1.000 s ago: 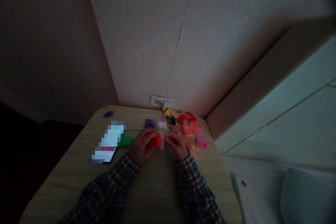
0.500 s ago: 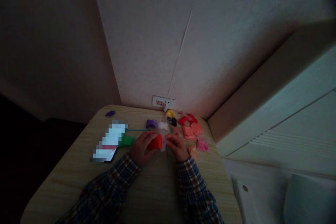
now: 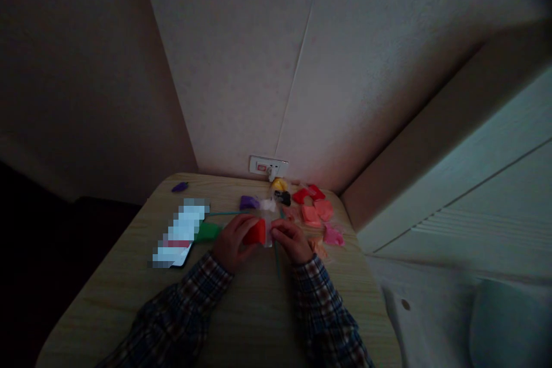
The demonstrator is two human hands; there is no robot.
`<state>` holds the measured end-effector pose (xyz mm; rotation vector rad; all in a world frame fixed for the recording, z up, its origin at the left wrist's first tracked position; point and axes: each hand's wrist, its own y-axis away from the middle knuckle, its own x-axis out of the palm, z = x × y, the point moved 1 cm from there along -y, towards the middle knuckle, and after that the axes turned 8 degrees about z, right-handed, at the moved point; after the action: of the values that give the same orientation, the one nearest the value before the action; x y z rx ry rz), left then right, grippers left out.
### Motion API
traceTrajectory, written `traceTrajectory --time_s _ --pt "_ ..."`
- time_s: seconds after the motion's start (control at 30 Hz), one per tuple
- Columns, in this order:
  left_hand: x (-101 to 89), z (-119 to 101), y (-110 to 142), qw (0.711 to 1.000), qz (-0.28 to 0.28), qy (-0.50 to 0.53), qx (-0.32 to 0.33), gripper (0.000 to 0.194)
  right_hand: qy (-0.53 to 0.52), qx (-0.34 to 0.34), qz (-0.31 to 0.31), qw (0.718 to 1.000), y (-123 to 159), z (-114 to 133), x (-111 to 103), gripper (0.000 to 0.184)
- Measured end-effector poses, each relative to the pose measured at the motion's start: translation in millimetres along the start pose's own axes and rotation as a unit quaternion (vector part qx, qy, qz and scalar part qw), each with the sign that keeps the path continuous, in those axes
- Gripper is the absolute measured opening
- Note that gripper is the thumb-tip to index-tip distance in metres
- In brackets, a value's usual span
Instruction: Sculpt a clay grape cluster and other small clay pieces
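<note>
My left hand [image 3: 233,243] is closed around a small clear bag of red modelling clay [image 3: 257,232], held just above the table. At the bag's right edge, the fingertips of my right hand [image 3: 292,240] pinch its clear plastic [image 3: 268,237]. Left of my left hand lies a green piece [image 3: 208,232], partly hidden beside the phone. Beyond the hands rest a purple packet [image 3: 249,202], a white packet [image 3: 268,204] and a black packet [image 3: 283,198]. Orange-pink packets [image 3: 311,215] and a pink packet [image 3: 333,234] are near my right hand.
A lit phone [image 3: 181,234] with a blurred-out screen lies on the wooden table [image 3: 125,293]. A small purple piece [image 3: 180,187] is near the back left corner. Yellow [image 3: 279,184] and red packets [image 3: 309,194] sit at the back, below a wall socket [image 3: 268,166].
The red clay bag has shifted and turned slightly between my hands. Both hands keep nearly the same place and grip; the view has tilted a little.
</note>
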<state>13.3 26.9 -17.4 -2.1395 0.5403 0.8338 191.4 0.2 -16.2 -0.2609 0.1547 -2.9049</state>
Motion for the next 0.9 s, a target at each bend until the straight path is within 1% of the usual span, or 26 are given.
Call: traceTrajectory --time_s 0.33,0.67,0.9 --pt "0.0 -0.1 -0.8 0.999 -0.011 -0.005 0.031 0.046 -0.033 0.011 0.019 0.999 0.2 -0.3 -2.4 0.026" --pt "-1.0 -1.7 -0.9 1.000 0.000 -0.009 0.028 0.046 -0.057 0.017 0.024 0.998 -0.3 -7.7 -3.9 0.026" --pt "-3.3 -3.7 -2.7 1.000 0.005 -0.009 0.027 0.045 -0.058 0.021 0.024 0.998 -0.3 -6.1 -3.7 0.025"
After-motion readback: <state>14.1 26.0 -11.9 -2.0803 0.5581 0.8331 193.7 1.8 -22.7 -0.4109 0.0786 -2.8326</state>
